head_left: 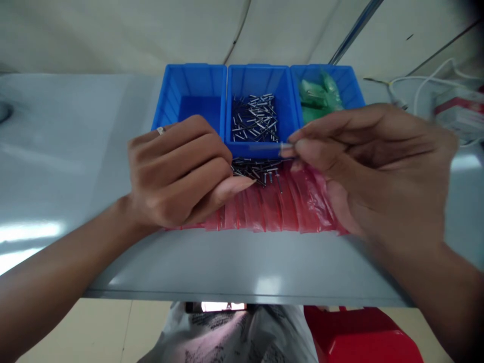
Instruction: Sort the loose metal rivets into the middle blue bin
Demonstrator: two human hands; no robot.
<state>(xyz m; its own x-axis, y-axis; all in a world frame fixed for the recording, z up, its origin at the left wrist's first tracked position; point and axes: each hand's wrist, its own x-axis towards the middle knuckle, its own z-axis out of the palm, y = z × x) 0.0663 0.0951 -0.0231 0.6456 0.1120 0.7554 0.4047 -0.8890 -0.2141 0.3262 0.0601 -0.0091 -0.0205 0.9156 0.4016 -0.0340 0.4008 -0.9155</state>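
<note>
My right hand (363,166) pinches a blind rivet (286,146) between thumb and fingertips, slightly blurred, in front of the middle blue bin (260,150). My left hand (185,176) is closed in a loose fist, its thumb pointing right; whatever lies inside the fingers is hidden. Between the hands a loose pile of blind rivets (260,169) rests on a row of overlapping pink plastic bags (268,212). More silver rivets (259,118) with dark pins fill the bottom of the middle bin.
The left blue bin (196,75) shows a bare floor. Green plastic bags (321,96) lie in the right blue bin (351,83). White cables (419,83) and a red-and-white box (459,108) stand at the right. A phone (219,306) lies on my lap, beside a red stool (366,335).
</note>
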